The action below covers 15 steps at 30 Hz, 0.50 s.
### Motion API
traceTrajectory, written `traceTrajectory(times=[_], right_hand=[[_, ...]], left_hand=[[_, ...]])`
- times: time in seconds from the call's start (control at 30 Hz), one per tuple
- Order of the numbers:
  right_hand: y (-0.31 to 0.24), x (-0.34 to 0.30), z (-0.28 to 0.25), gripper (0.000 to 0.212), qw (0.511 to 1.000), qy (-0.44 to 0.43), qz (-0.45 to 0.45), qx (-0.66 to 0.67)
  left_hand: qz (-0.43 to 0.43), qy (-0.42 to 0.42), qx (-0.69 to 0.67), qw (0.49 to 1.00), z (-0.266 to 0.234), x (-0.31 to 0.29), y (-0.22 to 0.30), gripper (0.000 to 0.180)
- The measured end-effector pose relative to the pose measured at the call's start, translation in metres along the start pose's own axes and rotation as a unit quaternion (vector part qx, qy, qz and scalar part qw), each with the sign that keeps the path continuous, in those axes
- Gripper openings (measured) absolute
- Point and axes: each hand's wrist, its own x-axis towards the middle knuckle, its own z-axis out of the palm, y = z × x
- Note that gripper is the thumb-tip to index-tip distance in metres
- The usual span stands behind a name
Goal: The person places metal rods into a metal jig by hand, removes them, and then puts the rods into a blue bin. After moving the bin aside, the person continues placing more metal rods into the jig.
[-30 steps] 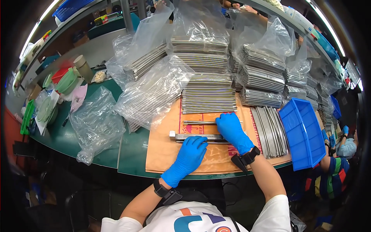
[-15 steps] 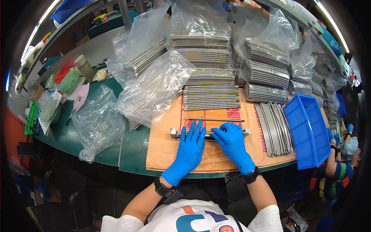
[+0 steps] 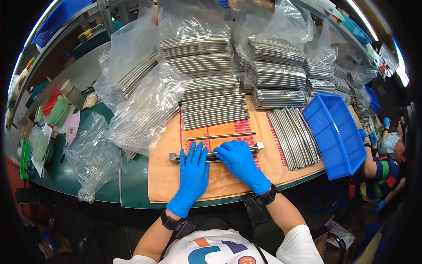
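A long metal bar fixture with a squared block at each end lies crosswise near the front of the bench, partly hidden under both hands. My left hand, in a blue glove, rests on its left part with the fingers stretched out. My right hand, also gloved in blue, lies over its right half, the fingers slightly bent and pointing left; what is beneath them is hidden. Just beyond the fixture a single thin metal rod lies loose. Farther back sits a neat row of similar rods.
Plastic-wrapped rod bundles are stacked at the back. More rods lie to the right beside a tilted blue bin. Orange-brown sheeting covers the green bench. Crumpled clear plastic lies left. A co-worker is at far right.
The whole view has shifted, so the bench things appear farther left and slightly turned. My right hand's fingers have moved and now reach more to the left over the fixture. My left hand stays on it.
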Motion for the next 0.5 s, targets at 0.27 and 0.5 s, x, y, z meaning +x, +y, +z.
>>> traceTrajectory(times=[0.27,0.5], right_hand=[[0.007,0.003,-0.007,0.016,0.999,-0.032,0.0,0.03],[0.055,0.041,0.009,0.021,0.984,-0.109,0.04,-0.135]], left_hand=[[0.019,0.026,-0.053,0.998,0.007,-0.004,-0.003,0.041],[0.025,0.027,-0.072,0.997,0.003,-0.005,-0.005,0.039]])
